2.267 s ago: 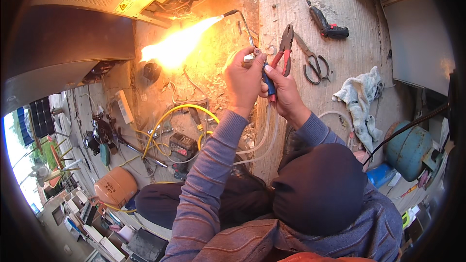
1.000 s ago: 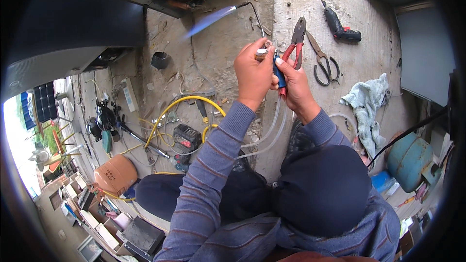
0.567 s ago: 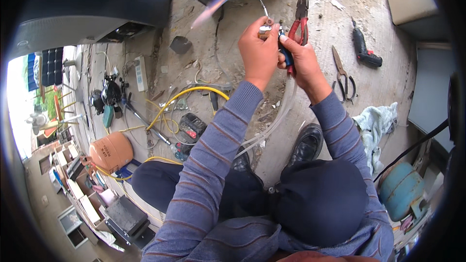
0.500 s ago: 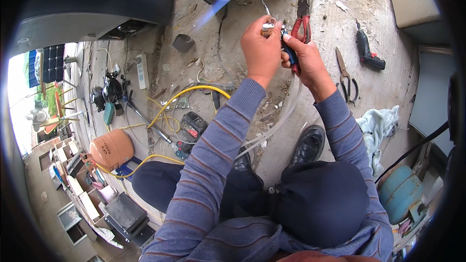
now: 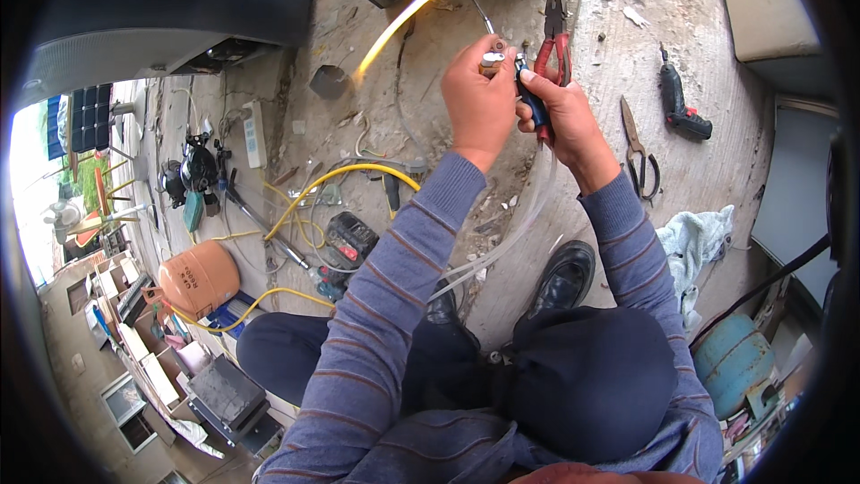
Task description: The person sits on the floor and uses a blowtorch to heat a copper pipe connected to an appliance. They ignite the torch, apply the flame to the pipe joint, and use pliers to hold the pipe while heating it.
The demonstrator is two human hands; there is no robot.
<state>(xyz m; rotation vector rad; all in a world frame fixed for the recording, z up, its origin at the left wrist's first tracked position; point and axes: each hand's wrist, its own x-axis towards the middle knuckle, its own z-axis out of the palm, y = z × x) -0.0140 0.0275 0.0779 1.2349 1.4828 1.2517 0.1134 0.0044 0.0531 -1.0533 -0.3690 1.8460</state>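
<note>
A: From my end of the link, where is the torch (image 5: 535, 106)?

B: Its blue handle (image 5: 532, 100) stands tilted in my right hand (image 5: 573, 116), thumb pressed over the upper part, the visible fingers closed around it. The thin metal neck (image 5: 478, 9) comes into view above the other hand and runs up toward a yellow flame (image 5: 394, 33), well apart from both.

A: And the left?

B: My left hand (image 5: 477, 103) is curled almost into a fist just beside the handle's top, a small pale-topped item (image 5: 491, 61) tucked in it. I can't tell whether those fingertips touch the round knob (image 5: 500, 46).

A: How will it handle?

B: Light, I'd judge, and stiff, though the soft clear hoses (image 5: 540, 184) below may tug. I'd hold only the blue part; the neck is probably hot (no place for bare skin). The red-handled pliers (image 5: 555, 31) rise from the same right hand, so I'd expect little room to shift grip.
</note>
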